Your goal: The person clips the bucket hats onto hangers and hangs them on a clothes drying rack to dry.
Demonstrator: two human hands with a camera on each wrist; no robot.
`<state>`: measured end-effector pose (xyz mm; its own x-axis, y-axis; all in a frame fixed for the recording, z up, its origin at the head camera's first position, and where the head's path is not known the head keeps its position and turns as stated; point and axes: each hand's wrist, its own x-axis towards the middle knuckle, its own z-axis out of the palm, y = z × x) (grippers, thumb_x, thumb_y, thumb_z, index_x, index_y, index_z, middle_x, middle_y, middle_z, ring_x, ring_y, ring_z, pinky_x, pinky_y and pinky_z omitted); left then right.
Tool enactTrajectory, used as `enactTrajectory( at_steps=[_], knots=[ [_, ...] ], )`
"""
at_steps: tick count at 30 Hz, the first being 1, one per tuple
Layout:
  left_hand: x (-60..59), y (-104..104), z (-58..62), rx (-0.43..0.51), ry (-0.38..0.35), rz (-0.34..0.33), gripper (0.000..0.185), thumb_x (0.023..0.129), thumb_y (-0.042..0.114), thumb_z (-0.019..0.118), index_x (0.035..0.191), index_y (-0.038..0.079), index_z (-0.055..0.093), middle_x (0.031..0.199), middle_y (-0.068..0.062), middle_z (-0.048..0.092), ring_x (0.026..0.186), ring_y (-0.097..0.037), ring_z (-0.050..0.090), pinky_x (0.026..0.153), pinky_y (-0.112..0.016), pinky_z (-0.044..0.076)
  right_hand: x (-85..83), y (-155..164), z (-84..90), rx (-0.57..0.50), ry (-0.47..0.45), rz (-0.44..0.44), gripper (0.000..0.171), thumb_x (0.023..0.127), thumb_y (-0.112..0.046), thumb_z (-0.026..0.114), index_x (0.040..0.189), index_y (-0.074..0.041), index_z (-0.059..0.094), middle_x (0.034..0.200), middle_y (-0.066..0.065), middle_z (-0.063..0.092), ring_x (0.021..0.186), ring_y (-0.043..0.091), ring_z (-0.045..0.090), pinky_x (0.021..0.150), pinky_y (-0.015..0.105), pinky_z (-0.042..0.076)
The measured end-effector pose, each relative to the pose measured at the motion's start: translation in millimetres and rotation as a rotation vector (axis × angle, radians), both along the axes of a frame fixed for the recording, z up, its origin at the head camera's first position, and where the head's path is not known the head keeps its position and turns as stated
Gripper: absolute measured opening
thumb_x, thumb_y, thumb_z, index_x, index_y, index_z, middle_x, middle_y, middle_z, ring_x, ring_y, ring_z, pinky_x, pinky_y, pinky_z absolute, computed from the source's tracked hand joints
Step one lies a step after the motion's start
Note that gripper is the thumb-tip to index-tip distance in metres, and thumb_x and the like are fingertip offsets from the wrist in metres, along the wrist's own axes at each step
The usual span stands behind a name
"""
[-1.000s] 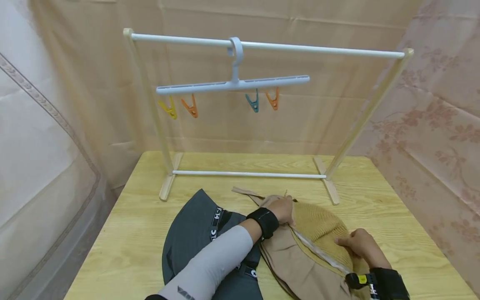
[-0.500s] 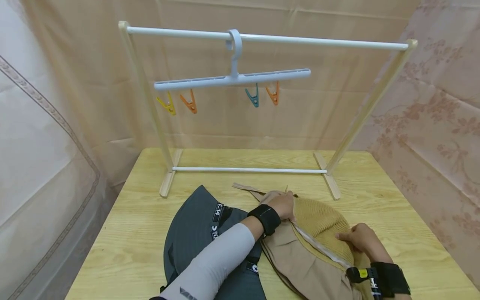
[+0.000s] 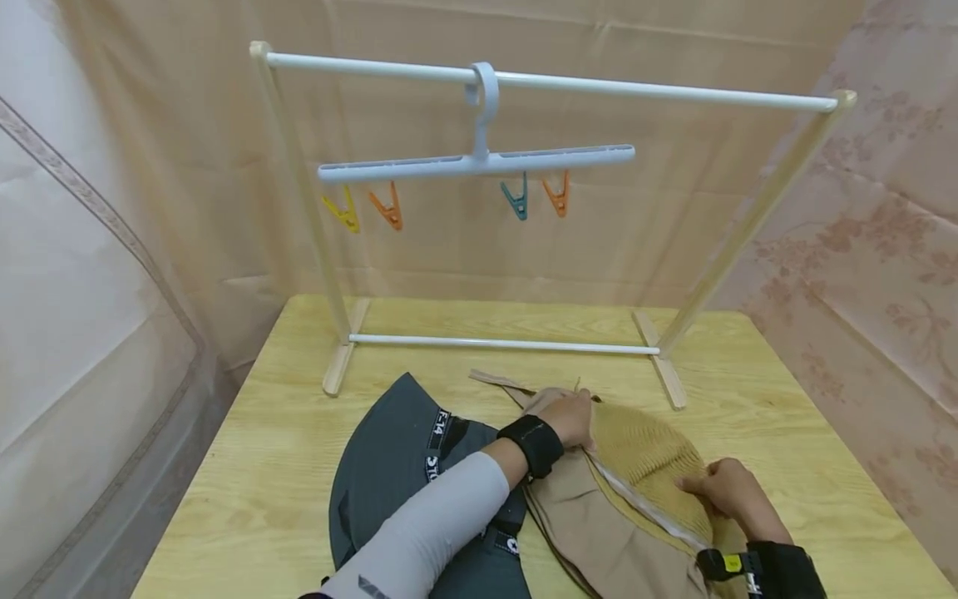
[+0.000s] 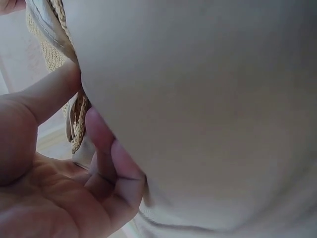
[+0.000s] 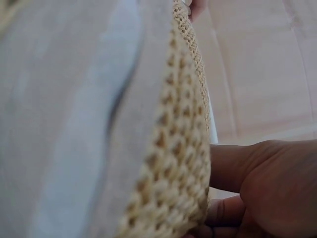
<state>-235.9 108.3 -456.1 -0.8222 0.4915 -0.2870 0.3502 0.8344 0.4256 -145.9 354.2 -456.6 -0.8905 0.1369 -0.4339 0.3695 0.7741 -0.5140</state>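
Note:
A tan sun hat with a woven straw crown lies at the table's front right, its pale inner band showing along the seam. My left hand grips its far edge; in the left wrist view the thumb and curled fingers pinch the smooth tan cloth. At the right side, my right hand holds the straw part, thumb on top. The right wrist view shows that woven straw between thumb and fingers, fingertips partly hidden. A dark grey hat with lettered straps lies to the left, partly under my left forearm.
Behind the hats stands a rack with wooden legs and a white top bar. A light blue hanger hangs from it, carrying yellow, orange and teal clips. Curtains surround the wooden table.
Both hands keep their hold on the tan hat with little movement. The head view shifts slightly, so the rack and hanger sit a bit differently in it.

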Motion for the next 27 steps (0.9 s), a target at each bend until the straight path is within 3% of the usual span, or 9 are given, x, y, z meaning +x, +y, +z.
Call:
enactTrajectory(
  at_steps=[5, 9, 12, 15, 17, 21, 25, 27],
  knots=[
    [-2.3, 1, 0.8, 0.029, 0.036, -0.035, 0.082, 0.085, 0.033, 0.076, 0.148, 0.005, 0.032, 0.074, -0.003, 0.064, 0.049, -0.011, 0.051, 0.048, -0.02, 0.036, 0.7, 0, 5.6, 0.048, 0.059, 0.029, 0.043, 0.087, -0.024, 0.068, 0.058, -0.017, 0.038, 0.052, -0.005, 0.034, 0.049, 0.012, 0.038, 0.052, 0.028, 0.033],
    [-2.9, 0, -1.4, 0.048, 0.008, -0.029, 0.086, 0.085, 0.033, 0.076, 0.151, 0.005, 0.028, 0.076, -0.004, 0.066, 0.048, -0.011, 0.051, 0.048, -0.02, 0.037, -0.1, -2, 11.5, 0.046, 0.098, 0.0, 0.033, 0.092, -0.027, 0.063, 0.068, -0.004, 0.06, 0.055, 0.003, 0.048, 0.054, 0.015, 0.046, 0.054, 0.029, 0.036],
    [-2.8, -3, -3.7, 0.05, -0.001, -0.018, 0.087, 0.085, 0.033, 0.076, 0.152, 0.006, 0.027, 0.078, -0.004, 0.067, 0.048, -0.012, 0.05, 0.048, -0.02, 0.036, -1.4, -6, 16.6, 0.046, 0.145, -0.017, 0.039, 0.094, -0.03, 0.062, 0.092, 0.008, 0.07, 0.08, 0.024, 0.065, 0.063, 0.018, 0.056, 0.056, 0.031, 0.042],
    [-3.8, -4, -3.3, 0.05, 0.004, -0.018, 0.087, 0.084, 0.032, 0.077, 0.151, 0.006, 0.028, 0.078, -0.004, 0.066, 0.05, -0.011, 0.049, 0.049, -0.021, 0.036, -3.5, -11, 23.9, 0.063, 0.196, -0.013, 0.049, 0.095, -0.031, 0.061, 0.11, 0.015, 0.065, 0.113, 0.037, 0.06, 0.072, 0.024, 0.063, 0.058, 0.032, 0.048],
    [-3.7, -4, -2.2, 0.053, 0.006, -0.027, 0.086, 0.084, 0.032, 0.077, 0.15, 0.005, 0.03, 0.079, -0.005, 0.066, 0.051, -0.011, 0.05, 0.049, -0.02, 0.036, -3.0, -13, 28.5, 0.073, 0.211, -0.013, 0.049, 0.095, -0.029, 0.061, 0.112, 0.016, 0.064, 0.116, 0.038, 0.059, 0.076, 0.028, 0.065, 0.059, 0.033, 0.05],
    [-2.2, -7, -0.1, 0.017, 0.025, -0.042, 0.084, 0.083, 0.033, 0.077, 0.148, 0.005, 0.032, 0.095, -0.006, 0.067, 0.055, -0.01, 0.051, 0.051, -0.019, 0.037, -0.2, -18, 36.1, 0.073, 0.258, 0.0, 0.047, 0.095, -0.027, 0.061, 0.112, 0.017, 0.064, 0.109, 0.036, 0.063, 0.074, 0.027, 0.066, 0.058, 0.033, 0.051],
    [-1.3, -9, 2.2, 0.004, 0.041, -0.061, 0.082, 0.085, 0.034, 0.075, 0.149, 0.006, 0.031, 0.112, -0.007, 0.067, 0.056, -0.009, 0.053, 0.052, -0.018, 0.038, 3.5, -21, 46.8, 0.042, 0.272, -0.02, 0.043, 0.096, -0.029, 0.061, 0.105, 0.012, 0.069, 0.085, 0.021, 0.071, 0.067, 0.017, 0.062, 0.057, 0.032, 0.05],
    [-0.9, -11, 1.9, 0.043, 0.008, -0.047, 0.083, 0.086, 0.032, 0.075, 0.151, 0.007, 0.029, 0.115, -0.008, 0.067, 0.055, -0.01, 0.053, 0.052, -0.018, 0.038, 4.8, -23, 51.7, 0.039, 0.273, -0.033, 0.043, 0.096, -0.03, 0.061, 0.104, 0.011, 0.069, 0.078, 0.013, 0.071, 0.064, 0.014, 0.06, 0.056, 0.032, 0.05]
  ],
)
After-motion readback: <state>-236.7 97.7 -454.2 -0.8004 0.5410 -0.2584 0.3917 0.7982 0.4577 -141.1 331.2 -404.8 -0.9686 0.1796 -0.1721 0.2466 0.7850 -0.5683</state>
